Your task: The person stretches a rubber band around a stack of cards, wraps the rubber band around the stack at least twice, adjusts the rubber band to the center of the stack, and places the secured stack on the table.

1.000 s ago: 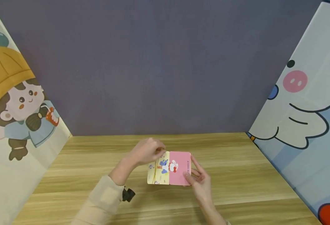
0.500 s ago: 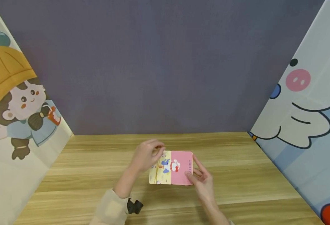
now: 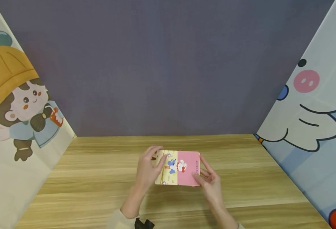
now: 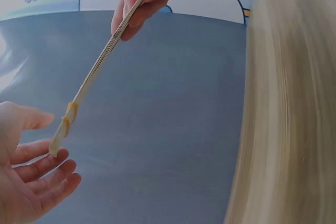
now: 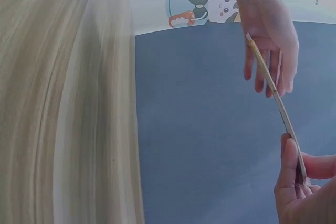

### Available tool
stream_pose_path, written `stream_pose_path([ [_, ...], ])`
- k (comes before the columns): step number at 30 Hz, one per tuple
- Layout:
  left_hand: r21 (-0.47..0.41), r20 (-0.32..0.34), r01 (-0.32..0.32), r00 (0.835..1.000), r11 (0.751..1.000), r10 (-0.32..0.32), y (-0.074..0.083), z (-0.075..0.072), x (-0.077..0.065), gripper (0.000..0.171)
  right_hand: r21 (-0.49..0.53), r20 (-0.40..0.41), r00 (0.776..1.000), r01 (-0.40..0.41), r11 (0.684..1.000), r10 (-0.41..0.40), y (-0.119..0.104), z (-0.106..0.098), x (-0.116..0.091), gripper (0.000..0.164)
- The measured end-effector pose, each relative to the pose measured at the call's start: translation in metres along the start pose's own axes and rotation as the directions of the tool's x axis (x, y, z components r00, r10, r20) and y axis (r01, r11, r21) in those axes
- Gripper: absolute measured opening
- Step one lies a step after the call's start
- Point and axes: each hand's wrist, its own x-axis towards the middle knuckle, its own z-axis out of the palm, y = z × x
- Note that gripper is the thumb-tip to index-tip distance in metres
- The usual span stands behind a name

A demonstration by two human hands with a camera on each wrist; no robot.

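A thin booklet [image 3: 188, 170] hangs above the table, its faces spread flat: pink with a white rabbit on the right, pale yellow with a blue figure on the left. A yellow rubber band [image 4: 69, 116] goes round its left part. My right hand [image 3: 213, 187] pinches the pink end, thumb on the face and fingers behind. At the yellow end, my left hand [image 3: 147, 170] has its thumb and fingers spread about the edge. In the left wrist view, that thumb stands apart from the booklet, and the fingers lie close to its end.
The light wooden table [image 3: 99, 197] lies below the hands. A dark grey panel [image 3: 162, 70] rises at its back edge. Side walls with cartoon prints, a child in a yellow hat [image 3: 22, 105] and a white pig [image 3: 322, 108], flank it.
My left fingers were together at the booklet's upper left edge; they have spread and come down round its left end. The booklet has shifted slightly right in view, my right hand still gripping it.
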Motion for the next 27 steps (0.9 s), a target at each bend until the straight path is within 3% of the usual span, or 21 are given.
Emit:
stream_pose_path([
  [6,-0.124,-0.075,0.106,0.99,0.987,-0.116,-0.001,0.002,-0.009,0.033,0.037,-0.001,0.999,0.037,0.999,-0.037,-0.004,-0.002,0.004,0.068],
  [10,-0.185,-0.099,0.149,0.981,0.971,-0.169,-0.003,0.005,-0.015,0.031,0.064,0.023,0.993,0.116,0.991,-0.117,-0.002,-0.006,0.008,0.068],
  [11,-0.204,-0.108,0.161,0.977,0.966,-0.185,-0.004,0.006,-0.016,0.029,0.108,0.054,0.985,0.157,0.982,-0.164,0.014,-0.013,0.016,0.067],
  [14,-0.248,-0.134,0.182,0.966,0.951,-0.22,-0.005,0.008,-0.022,0.026,0.122,0.072,0.976,0.194,0.973,-0.203,0.013,-0.015,0.019,0.066],
  [17,-0.269,-0.147,0.206,0.957,0.941,-0.252,-0.005,0.011,-0.027,0.024,0.109,0.057,0.98,0.185,0.977,-0.192,0.009,-0.014,0.021,0.066],
  [18,-0.271,-0.151,0.215,0.953,0.938,-0.262,-0.005,0.012,-0.028,0.023,0.072,0.027,0.988,0.151,0.986,-0.154,-0.008,-0.007,0.014,0.066],
  [22,-0.296,-0.164,0.261,0.934,0.919,-0.318,0.002,0.012,-0.031,0.018,0.063,0.0,0.994,0.112,0.992,-0.112,-0.014,-0.005,0.017,0.066],
  [25,-0.325,-0.166,0.311,0.911,0.893,-0.377,0.016,0.007,-0.031,0.014,0.068,0.016,0.988,0.15,0.986,-0.151,-0.006,-0.008,0.023,0.065],
  [27,-0.353,-0.156,0.349,0.893,0.868,-0.423,0.024,0.005,-0.032,0.013,0.104,0.063,0.975,0.205,0.973,-0.212,0.016,-0.018,0.035,0.066],
])
